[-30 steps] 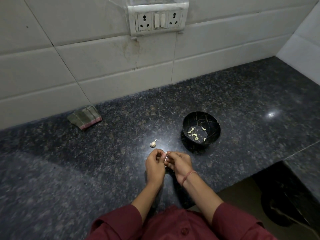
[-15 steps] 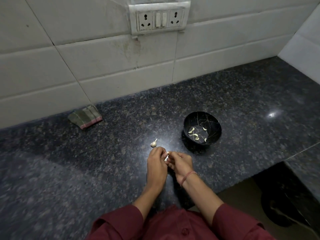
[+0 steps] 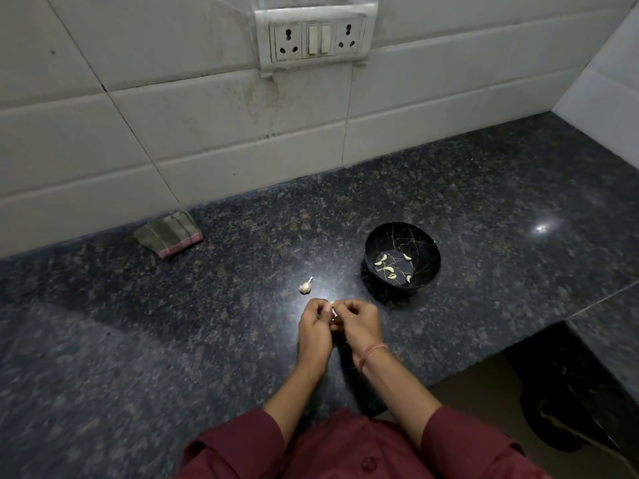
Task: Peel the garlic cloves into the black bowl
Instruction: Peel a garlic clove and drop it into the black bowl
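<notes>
Above the table [image 3: 214,347] near the black bowl [image 3: 416,236], my left hand [image 3: 315,328] and right hand [image 3: 360,323] have fingers [image 3: 320,307] clenched on one garlic clove [image 3: 332,303] — light, papery, probably slippery — best nipped at its tip.

— What colour was the tabletop [image 3: 138,340]?
— Black, speckled grey and brown. The bowl [image 3: 423,250] was black too, veined with thin gold lines.
— And the cloves [image 3: 380,260] in it?
— Pale cream, like the held clove [image 3: 332,303]. The cloth [image 3: 168,234] was grey-green, striped, with a pink edge; the tiles [image 3: 173,115] white; the sleeves [image 3: 238,444] maroon; the wristband [image 3: 371,352] orange-pink.
</notes>
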